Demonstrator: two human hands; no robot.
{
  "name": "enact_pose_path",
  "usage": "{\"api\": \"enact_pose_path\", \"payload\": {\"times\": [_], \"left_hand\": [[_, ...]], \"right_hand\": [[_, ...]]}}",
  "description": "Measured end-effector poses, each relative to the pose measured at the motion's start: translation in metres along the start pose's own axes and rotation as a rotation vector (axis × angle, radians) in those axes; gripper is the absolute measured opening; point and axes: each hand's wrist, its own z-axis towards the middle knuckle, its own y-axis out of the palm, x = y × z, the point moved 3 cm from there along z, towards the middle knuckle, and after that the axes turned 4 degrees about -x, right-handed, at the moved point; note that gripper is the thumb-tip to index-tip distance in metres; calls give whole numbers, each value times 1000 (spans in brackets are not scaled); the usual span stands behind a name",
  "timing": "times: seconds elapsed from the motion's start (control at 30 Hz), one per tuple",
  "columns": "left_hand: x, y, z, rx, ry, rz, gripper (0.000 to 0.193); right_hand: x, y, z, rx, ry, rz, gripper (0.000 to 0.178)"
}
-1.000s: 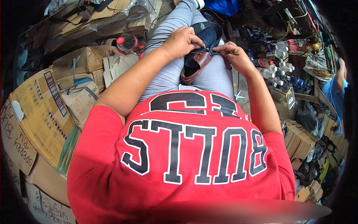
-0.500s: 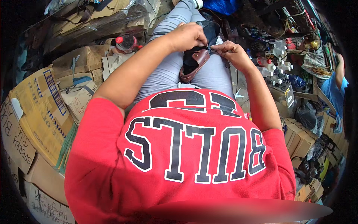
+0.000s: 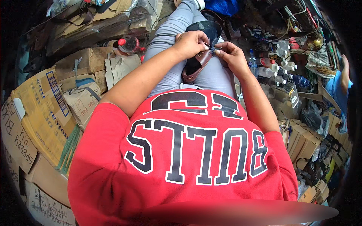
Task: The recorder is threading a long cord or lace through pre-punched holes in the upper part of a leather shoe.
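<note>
A brown leather shoe (image 3: 194, 68) with a dark inside rests on my lap, between my thighs. A black curved sheet-like piece (image 3: 211, 30) stands up beyond it, against my hands. My left hand (image 3: 191, 43) is closed, thumb and finger pinched at the far end of the shoe. Close beside it, my right hand (image 3: 233, 56) pinches what looks like a thin dark strand at the same spot. The fingertips of both hands nearly meet there. What exactly lies between them is too small to make out clearly.
Cardboard boxes (image 3: 41, 109) are piled on my left, with a red-capped bottle (image 3: 129, 44) beyond them. Several plastic bottles (image 3: 267, 72) stand on the right. Farther right are folded cardboard (image 3: 301, 139) and another person's blue sleeve (image 3: 335, 88).
My left hand has shifted slightly down and turned at the shoe, and its pinch is nearer the right hand. The black piece has tilted and shows more of its surface.
</note>
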Motion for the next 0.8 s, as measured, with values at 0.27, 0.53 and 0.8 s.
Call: {"api": "enact_pose_path", "payload": {"times": [0.27,0.53,0.8], "left_hand": [[23,-9,2,89,295,355,10],[-5,-29,-6,-55,131,12,12],[31,-20,-5,-163,206,419,15]], "right_hand": [[-27,-4,1,56,-374,-687,14],[2,-25,-13,26,-134,-155,15],[12,-35,-56,20,-17,-251,15]]}}
